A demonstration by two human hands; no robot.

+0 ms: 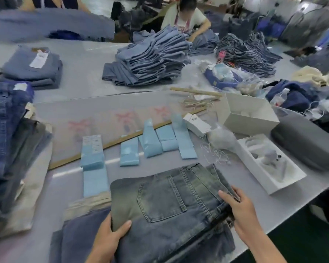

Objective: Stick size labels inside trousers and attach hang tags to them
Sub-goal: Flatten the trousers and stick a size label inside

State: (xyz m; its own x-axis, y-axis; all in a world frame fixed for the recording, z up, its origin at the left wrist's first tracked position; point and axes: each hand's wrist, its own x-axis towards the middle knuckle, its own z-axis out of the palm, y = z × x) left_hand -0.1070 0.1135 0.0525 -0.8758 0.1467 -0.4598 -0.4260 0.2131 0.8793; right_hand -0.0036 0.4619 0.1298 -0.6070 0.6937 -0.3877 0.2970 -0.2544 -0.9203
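Plainly, the jeans (171, 202) are held at both sides, folded and lying back-pocket up on a pile at the near edge of the table (207, 168). At the left, the left hand (110, 234) is curled round the folded edge, the thumb laid on top of the denim and the fingers tucked out of sight beneath. The long axis of the jeans is seen to run from the near left toward the far right, with the waistband at the far right end. That end lies just beyond the right hand (237, 211), which is the nearer one to it; its fingers are pressed together flat along the side seam, and whether cloth is pinched under them cannot be told. The inside of the waistband, where a size label would be stuck, is turned down or folded shut and is hidden.

Beyond the jeans, across the table, blue label packs (150, 147) are laid in a row, well apart from both hands. Further right, white hang tags (197, 124) are stacked, possibly strung, though blur makes this uncertain.
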